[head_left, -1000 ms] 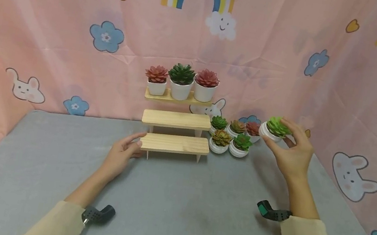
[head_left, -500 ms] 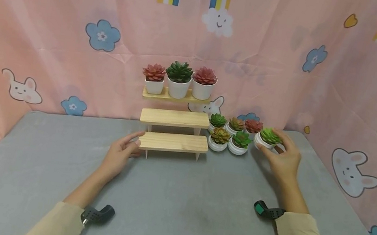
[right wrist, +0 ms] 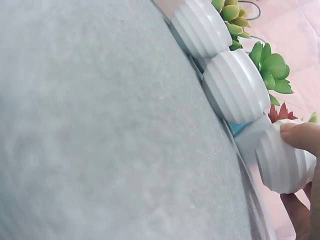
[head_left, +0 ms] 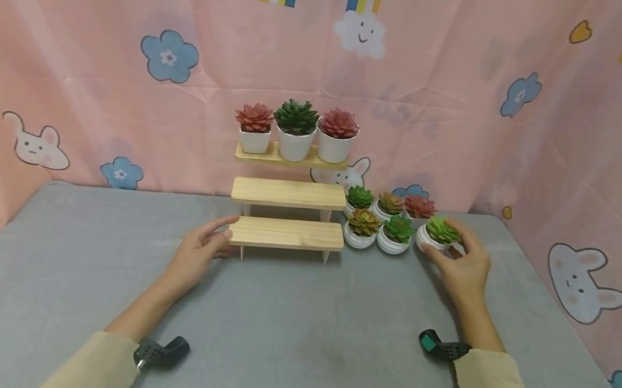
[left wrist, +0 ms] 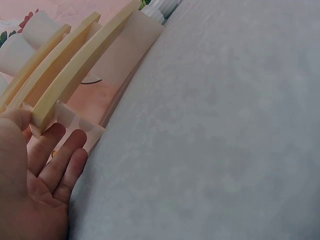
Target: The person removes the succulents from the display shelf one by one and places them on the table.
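Note:
A three-tier wooden display stand (head_left: 286, 233) stands at the back of the table. My left hand (head_left: 195, 258) holds the left end of its lowest tier. In the left wrist view, the fingers (left wrist: 62, 165) lie under the board's end and a digit rests on top. My right hand (head_left: 466, 269) pinches a bright green potted succulent (head_left: 439, 233) by its ribbed white pot, to the right of the other small pots. In the right wrist view this pot (right wrist: 282, 160) tilts and appears slightly above the table, beside a ribbed pot (right wrist: 237, 86) with a green succulent.
Several small potted succulents (head_left: 392, 242) cluster right of the stand. On the top tier sit a red succulent (head_left: 254, 139), a dark green succulent (head_left: 294, 144) and another red succulent (head_left: 334, 147). Pink patterned cloth (head_left: 425, 90) hangs behind the grey table (head_left: 288, 339).
My right hand has brought the bright green potted succulent left and down, close beside the cluster of small pots. The left hand stays at the stand's lowest tier.

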{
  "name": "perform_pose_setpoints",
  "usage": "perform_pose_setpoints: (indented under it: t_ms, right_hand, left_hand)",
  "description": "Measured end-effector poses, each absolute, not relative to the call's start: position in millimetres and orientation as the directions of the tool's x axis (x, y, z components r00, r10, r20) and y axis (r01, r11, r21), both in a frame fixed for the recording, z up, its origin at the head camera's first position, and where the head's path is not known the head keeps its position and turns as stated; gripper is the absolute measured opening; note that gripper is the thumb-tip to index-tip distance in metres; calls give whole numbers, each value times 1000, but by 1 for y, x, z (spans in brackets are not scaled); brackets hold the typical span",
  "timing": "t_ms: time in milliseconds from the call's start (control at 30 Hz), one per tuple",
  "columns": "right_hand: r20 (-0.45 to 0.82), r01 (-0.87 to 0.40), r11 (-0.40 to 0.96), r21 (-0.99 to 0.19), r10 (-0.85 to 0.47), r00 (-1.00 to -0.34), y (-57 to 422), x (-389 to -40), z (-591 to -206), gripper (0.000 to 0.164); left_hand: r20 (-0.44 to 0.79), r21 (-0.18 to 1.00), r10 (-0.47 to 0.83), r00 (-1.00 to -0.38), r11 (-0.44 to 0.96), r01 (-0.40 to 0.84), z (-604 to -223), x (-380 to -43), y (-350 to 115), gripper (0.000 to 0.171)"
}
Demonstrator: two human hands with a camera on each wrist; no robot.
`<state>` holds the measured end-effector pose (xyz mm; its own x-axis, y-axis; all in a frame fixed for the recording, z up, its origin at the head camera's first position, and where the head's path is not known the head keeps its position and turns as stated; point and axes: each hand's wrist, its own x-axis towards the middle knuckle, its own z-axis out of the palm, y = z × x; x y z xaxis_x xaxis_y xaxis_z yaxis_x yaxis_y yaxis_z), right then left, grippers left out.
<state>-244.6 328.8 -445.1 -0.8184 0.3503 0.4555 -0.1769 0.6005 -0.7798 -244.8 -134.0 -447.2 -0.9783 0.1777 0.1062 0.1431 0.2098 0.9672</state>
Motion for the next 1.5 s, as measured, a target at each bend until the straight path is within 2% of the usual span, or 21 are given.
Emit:
perform_pose_setpoints:
  t_ms: [200, 367, 700, 933, 1133, 1500]
  right_hand:
    - [442, -207, 647, -734, 223, -869, 329, -245, -449, 64]
    - [454, -250, 647, -720, 167, -875, 328, -243, -450, 65]
    - [469, -239, 652, -719, 203, -859, 327, -248, -450, 61]
    - [464, -256, 651, -715, 168, -870, 327, -249, -451, 58]
    - [445, -226, 654, -722, 188, -875, 324, -248, -448, 59]
    - [378, -140, 681, -719, 215, -900, 321, -242, -415, 60]
  left_hand:
    - [108, 967, 178, -978, 209, 145, -447, -245, -132, 42]
    - [109, 968, 167, -980, 206, 142, -447, -245, -132, 41]
    - [109, 963, 169, -980, 227, 147, -447, -247, -133, 43]
    - [114, 965, 173, -978, 215, 150, -447, -246, -135, 43]
    - [114, 966, 174, -978, 211, 150, -447, -246, -134, 42]
    - [115, 966, 173, -978, 210, 151, -448, -245, -134, 42]
